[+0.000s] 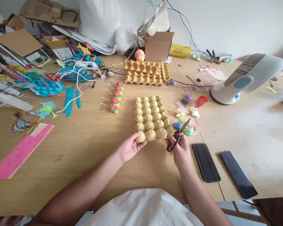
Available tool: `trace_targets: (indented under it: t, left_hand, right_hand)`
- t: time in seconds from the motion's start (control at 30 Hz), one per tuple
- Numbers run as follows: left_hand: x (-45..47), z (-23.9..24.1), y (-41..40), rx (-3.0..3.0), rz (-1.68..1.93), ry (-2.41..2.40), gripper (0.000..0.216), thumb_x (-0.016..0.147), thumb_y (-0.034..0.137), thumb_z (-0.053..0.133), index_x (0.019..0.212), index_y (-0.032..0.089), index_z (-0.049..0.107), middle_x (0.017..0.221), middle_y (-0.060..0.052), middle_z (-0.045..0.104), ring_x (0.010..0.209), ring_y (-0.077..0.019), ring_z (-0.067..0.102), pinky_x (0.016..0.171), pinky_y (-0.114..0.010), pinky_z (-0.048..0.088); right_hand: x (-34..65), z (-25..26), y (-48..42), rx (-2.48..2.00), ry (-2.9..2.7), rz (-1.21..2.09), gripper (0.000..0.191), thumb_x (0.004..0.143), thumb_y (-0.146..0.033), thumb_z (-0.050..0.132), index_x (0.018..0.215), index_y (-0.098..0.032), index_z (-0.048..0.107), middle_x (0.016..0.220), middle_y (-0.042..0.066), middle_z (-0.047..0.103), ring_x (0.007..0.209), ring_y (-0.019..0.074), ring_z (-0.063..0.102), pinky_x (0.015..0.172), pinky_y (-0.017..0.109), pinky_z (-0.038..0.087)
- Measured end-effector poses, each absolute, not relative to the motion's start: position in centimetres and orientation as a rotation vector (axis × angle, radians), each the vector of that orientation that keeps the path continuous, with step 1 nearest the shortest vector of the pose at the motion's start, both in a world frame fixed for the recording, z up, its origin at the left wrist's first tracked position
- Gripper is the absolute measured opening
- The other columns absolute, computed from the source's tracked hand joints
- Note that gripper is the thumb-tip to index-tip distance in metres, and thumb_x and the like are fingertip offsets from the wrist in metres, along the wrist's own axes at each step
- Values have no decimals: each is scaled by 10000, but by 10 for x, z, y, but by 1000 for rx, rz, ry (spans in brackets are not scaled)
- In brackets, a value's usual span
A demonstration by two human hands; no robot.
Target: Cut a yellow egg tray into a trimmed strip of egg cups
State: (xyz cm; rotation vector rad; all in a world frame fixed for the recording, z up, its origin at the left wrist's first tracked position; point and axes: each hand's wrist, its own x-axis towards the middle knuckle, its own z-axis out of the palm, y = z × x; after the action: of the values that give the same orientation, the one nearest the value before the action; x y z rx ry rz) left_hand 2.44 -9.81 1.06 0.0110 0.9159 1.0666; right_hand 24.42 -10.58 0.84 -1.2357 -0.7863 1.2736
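A yellow-tan egg carton (147, 118) lies bumps up in front of me, its right edge cut unevenly. My left hand (131, 147) grips its near left corner, thumb on top and fingers underneath. In my right hand (182, 149) is a pair of black-handled scissors (178, 134), blades pointing away and to the right, beside the carton's near right corner. Left of the carton stands a row of painted egg-cup bumps (115, 99) in red and green, with thin pins or sticks beside it.
Two dark phones (206, 162) lie at right. A white fan (240, 81) stands behind them. Small bags of coloured clay (191, 128) and a red cup (201, 101) sit right of the carton. Cut carton pieces (143, 77) lie at the back; blue paper crafts (41, 86) and a pink strip (21, 152) at left.
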Motion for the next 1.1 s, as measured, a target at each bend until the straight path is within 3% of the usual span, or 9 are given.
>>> trace_targets:
  t: [0.23, 0.43, 0.6, 0.73, 1.1]
  left_hand:
    - [25, 4, -90, -2, 1175, 848, 101, 964, 185, 627, 1029, 141, 692, 1008, -40, 778, 785, -136, 752, 656, -247, 671]
    - [18, -1, -85, 44, 1206, 755, 173, 1003, 239, 574, 1101, 146, 682, 1025, -54, 787, 828, -152, 770, 657, -225, 663]
    - [13, 0, -82, 41, 1213, 682, 269, 1051, 305, 472, 1160, 159, 670, 1051, -56, 786, 860, -156, 775, 668, -209, 654]
    - [12, 2, -80, 40, 1206, 666, 344, 1071, 344, 407, 1168, 146, 671, 1017, -62, 787, 870, -161, 776, 676, -194, 646]
    - [13, 2, -81, 87, 1221, 728, 275, 985, 397, 607, 1135, 179, 680, 1053, -47, 772, 930, -162, 763, 672, -175, 628]
  right_hand:
    - [254, 12, -115, -1229, -1062, 1091, 367, 811, -497, 795, 951, -259, 552, 1066, 75, 745, 973, 243, 735, 882, 407, 564]
    - [257, 11, -118, -1164, -1411, 1139, 559, 806, -665, 710, 1152, -249, 569, 1240, 151, 695, 1098, 295, 674, 918, 431, 541]
    - [247, 9, -125, -1280, -1688, 1092, 358, 846, -543, 707, 992, -242, 578, 952, 52, 680, 821, 196, 612, 761, 337, 501]
    - [242, 8, -127, -1446, -1775, 987, 316, 823, -466, 733, 821, -244, 508, 681, -49, 500, 626, 133, 451, 587, 268, 380]
    - [241, 7, -124, -1606, -1777, 933, 342, 799, -492, 725, 727, -254, 491, 571, -58, 451, 538, 129, 393, 503, 268, 280]
